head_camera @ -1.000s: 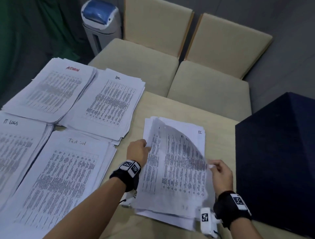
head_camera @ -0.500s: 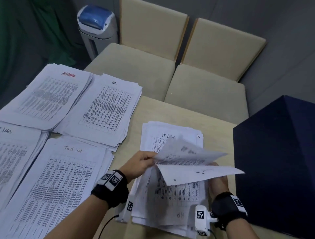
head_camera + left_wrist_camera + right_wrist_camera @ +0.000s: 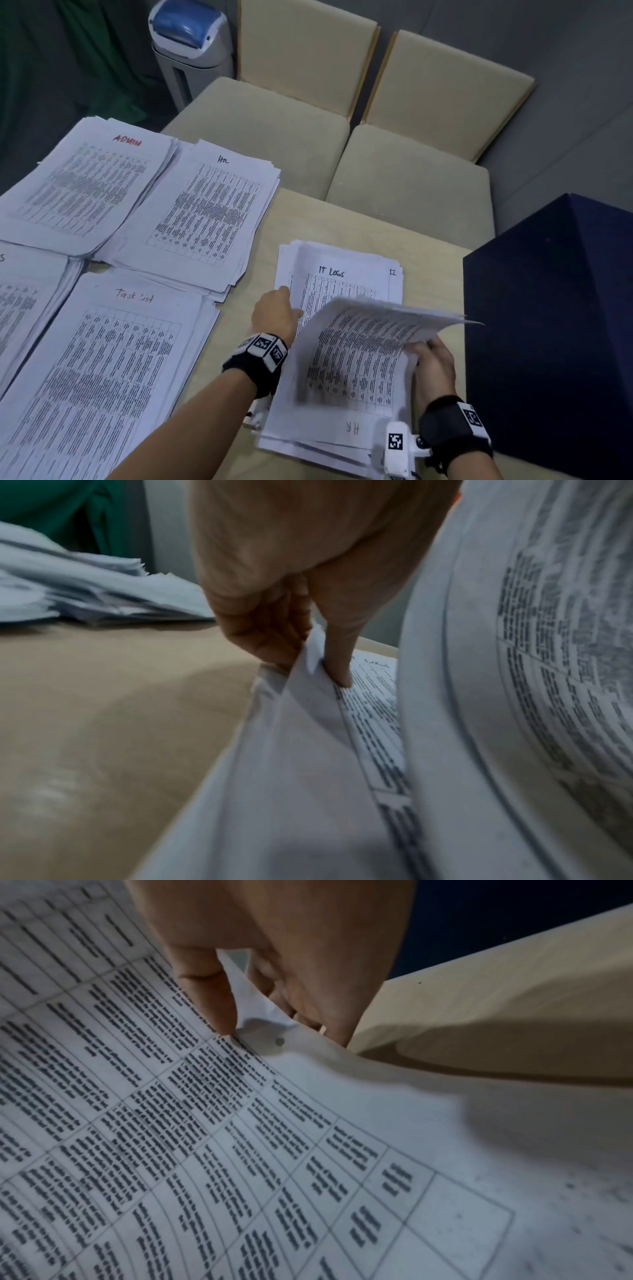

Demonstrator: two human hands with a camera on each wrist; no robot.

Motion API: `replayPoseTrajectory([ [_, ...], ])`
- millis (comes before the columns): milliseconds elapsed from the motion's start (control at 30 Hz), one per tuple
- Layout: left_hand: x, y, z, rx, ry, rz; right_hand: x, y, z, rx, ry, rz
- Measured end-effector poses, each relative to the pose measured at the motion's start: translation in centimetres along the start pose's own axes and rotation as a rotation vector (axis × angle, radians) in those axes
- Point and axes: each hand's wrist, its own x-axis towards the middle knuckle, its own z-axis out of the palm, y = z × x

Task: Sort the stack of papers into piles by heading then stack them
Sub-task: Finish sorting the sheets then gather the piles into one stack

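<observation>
Four sorted piles on table: ADMIN pile, HR pile, Task list pile, fourth part out of frame. Unsorted stack, IT Logs on top. Right hand pinches HR sheet edge, sheet reversed, curling. Left hand pinches stack sheet edge. Risks: misfiling, crease, extra sheet dragged along. Containers: none seen

White papers bear black printed grids; one pile's heading is red, at upper left. The surface is tan, chairs beige, box navy, wristbands black with checkered tags.
</observation>
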Motion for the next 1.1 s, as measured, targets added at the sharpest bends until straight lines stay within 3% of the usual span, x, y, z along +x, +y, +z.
replayPoseTrajectory([
  [100,-0.5,0.0,-0.6,0.03,0.06,0.132,-0.2,-0.5,0.1,0.016,-0.006,0.008],
  [167,-0.8,-0.3,-1.1,-0.154,0.065,0.236,0.3,-0.4,-0.1,-0.006,0.027,-0.004],
  [267,-1.1,-1.0,-1.6,-0.521,0.026,0.209,1.4,0.2,-0.2,-0.03,0.101,0.025],
  [333,-1.2,-1.0,-1.5,-0.594,0.011,0.167,1.7,0.3,0.0,-0.03,0.111,0.055],
  [400,-1.0,-0.8,-1.2,-0.493,0.048,0.2,1.6,-0.2,0.4,-0.051,0.09,0.066],
  [533,-0.7,-0.8,-1.4,0.077,0.104,0.349,1.1,-1.1,0.9,-0.045,0.048,0.051],
  [633,-1.0,-1.0,-2.6,0.315,0.146,0.445,1.2,-1.0,0.8,-0.044,0.068,0.066],
  [700,-0.9,-0.7,-3.4,0.352,0.213,0.451,1.2,-0.8,0.5,-0.041,0.087,0.079],
  [900,-2.1,-0.4,-3.9,0.422,0.171,0.413,0.8,-0.9,0.4,-0.028,0.09,0.091],
  [1100,-2.4,-0.1,-3.5,0.18,0.22,0.432,1.1,-0.6,0.3,-0.052,0.11,0.105],
])
